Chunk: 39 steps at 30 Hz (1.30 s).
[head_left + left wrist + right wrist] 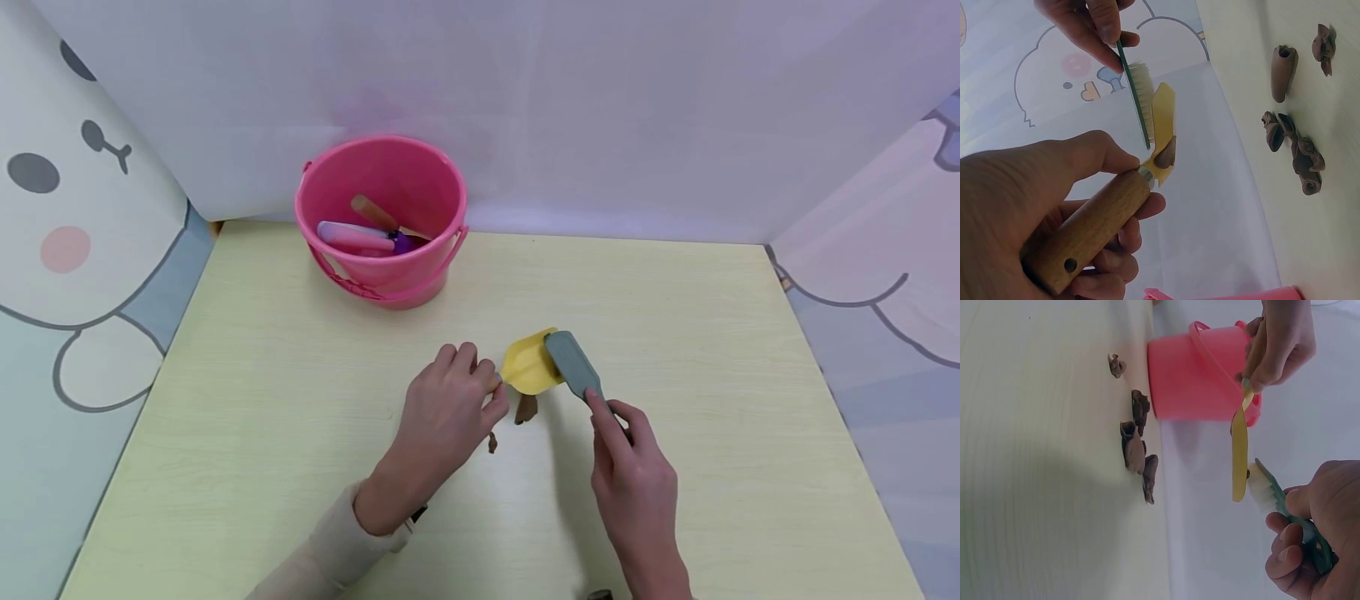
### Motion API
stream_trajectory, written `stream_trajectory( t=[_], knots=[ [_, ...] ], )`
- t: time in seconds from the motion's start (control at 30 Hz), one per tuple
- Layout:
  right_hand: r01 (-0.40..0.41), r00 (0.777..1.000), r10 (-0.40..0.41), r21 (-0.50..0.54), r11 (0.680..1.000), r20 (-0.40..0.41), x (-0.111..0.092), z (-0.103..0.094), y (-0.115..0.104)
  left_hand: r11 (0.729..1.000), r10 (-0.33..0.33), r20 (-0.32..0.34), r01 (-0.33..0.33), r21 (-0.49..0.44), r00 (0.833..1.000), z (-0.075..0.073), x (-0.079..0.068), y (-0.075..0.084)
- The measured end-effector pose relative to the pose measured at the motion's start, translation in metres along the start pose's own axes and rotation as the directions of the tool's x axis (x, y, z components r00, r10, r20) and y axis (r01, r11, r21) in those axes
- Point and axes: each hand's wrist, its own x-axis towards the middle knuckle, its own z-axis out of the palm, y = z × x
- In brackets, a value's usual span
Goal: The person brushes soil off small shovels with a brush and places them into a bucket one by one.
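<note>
My left hand (pixel 446 404) grips the wooden handle (pixel 1094 231) of a small hand shovel with a yellow blade (pixel 527 365), held above the table. On the blade lies a brown curled piece (pixel 1167 154), seen in the left wrist view. My right hand (pixel 636 475) holds a green brush (pixel 573 364), its pale bristles (pixel 1262 490) turned toward the blade, at or very near it. Below, several brown curled pieces, perhaps dried leaves or bark, lie on the table; one piece (pixel 527 408) shows beneath the blade and another (pixel 492 442) beside my left hand.
A pink bucket (pixel 408 171) stands at the back left of the pale wooden table (pixel 675 317). Inside it are tools, one with a wooden handle (pixel 372 212) and one with a pink-and-lilac handle (pixel 352 237). Cloth with cartoon prints (pixel 82 208) hangs around the table.
</note>
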Motion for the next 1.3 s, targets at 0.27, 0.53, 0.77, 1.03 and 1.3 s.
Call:
stream_trajectory(
  t=[0.27, 0.53, 0.77, 1.03, 1.3],
  knots=[
    [-0.02, 1.0, 0.02, -0.004, 1.0, -0.009, -0.0003, -0.0007, 0.0037, 1.0, -0.004, -0.004, 0.004, -0.012, 1.0, -0.0001, -0.0012, -0.0008],
    [-0.076, 0.995, 0.077, -0.029, 0.997, 0.065, -0.0009, -0.0044, 0.0044, 1.0, -0.002, -0.019, 0.002, -0.008, 1.0, 0.0006, -0.0022, -0.0019],
    [-0.069, 0.998, 0.069, -0.024, 0.997, -0.001, 0.0001, -0.0032, 0.0065, 1.0, -0.003, -0.024, 0.002, -0.021, 1.0, 0.0002, -0.0025, -0.0022],
    [-0.071, 0.997, 0.071, -0.013, 0.997, -0.024, 0.0004, -0.0043, 0.0054, 0.999, -0.008, -0.017, 0.008, -0.037, 1.0, 0.0002, -0.0018, -0.0023],
    [-0.073, 0.997, 0.073, 0.0, 0.997, 0.026, 0.0011, -0.0059, 0.0014, 0.999, -0.008, -0.024, 0.007, -0.037, 1.0, 0.0007, -0.0013, -0.0026]
  ],
)
